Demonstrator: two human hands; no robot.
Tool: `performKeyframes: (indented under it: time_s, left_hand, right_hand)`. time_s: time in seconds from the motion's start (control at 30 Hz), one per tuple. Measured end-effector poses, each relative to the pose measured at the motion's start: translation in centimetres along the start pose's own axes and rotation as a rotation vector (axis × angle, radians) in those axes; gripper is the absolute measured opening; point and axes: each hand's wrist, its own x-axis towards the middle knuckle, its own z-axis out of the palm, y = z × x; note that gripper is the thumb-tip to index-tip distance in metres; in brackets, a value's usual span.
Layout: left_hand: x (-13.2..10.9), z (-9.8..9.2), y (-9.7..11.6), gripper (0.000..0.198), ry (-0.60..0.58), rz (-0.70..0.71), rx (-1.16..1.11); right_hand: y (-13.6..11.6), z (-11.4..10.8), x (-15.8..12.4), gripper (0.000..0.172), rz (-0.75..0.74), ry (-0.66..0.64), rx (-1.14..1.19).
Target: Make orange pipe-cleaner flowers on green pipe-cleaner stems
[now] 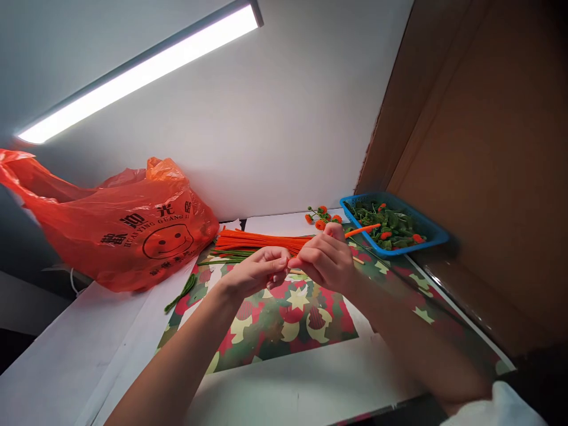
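My right hand (331, 261) is closed around an orange pipe cleaner (364, 230), whose fuzzy end sticks out to the right past the fingers. Fingertips of my left hand (257, 273) are pinched together and meet those of the right; what lies between them is hidden. Just behind both hands lies a bundle of orange pipe cleaners (257, 241), with green pipe cleaners (231, 255) along its near side. Beyond the right hand rest several small orange pompom flowers (320, 225) on green stems. Under the hands is a patterned sheet (275, 331) in red, green and cream.
A red plastic bag (128, 231) with a printed smiling face stands at the left. Folded green pipe cleaners (181, 294) lie near it. At the back right, a blue basket (437, 236) holds green leafy pieces and orange flowers. A brown cardboard panel (483, 177) borders the right side.
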Motion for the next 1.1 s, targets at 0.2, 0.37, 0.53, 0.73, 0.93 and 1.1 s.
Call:
performKeyframes:
  time_s: [0.2,0.37,0.53,0.73,0.93,1.1]
  left_hand:
    - [0.3,1.6,-1.7,0.049,-0.132,0.008,-0.049]
    - [0.2,1.0,-1.3,0.045,-0.085,0.062,0.004]
    - [-0.6,0.0,1.4,0.029,0.286,0.284,0.601]
    - [-1.1,0.2,2.4,0.018,0.380,0.536,1.299]
    - [-1.4,0.1,2.5,0.016,0.315,0.597,1.495]
    - [-1.6,0.6,2.7,0.019,0.301,0.603,1.610]
  right_hand:
    - [-1.4,-1.6,0.7,0.012,-0.056,0.039,0.021]
    - [-0.9,-1.7,1.1,0.013,0.019,-0.039,0.155]
    - [1.3,-1.3,1.3,0.022,0.606,-0.355,0.577]
    - [2.8,-1.7,1.4,0.023,1.115,-0.750,1.156]
    - [3.1,-1.9,1.6,0.023,1.162,-0.825,1.363]
    - [3.1,-1.9,1.3,0.023,1.169,-0.859,1.361]
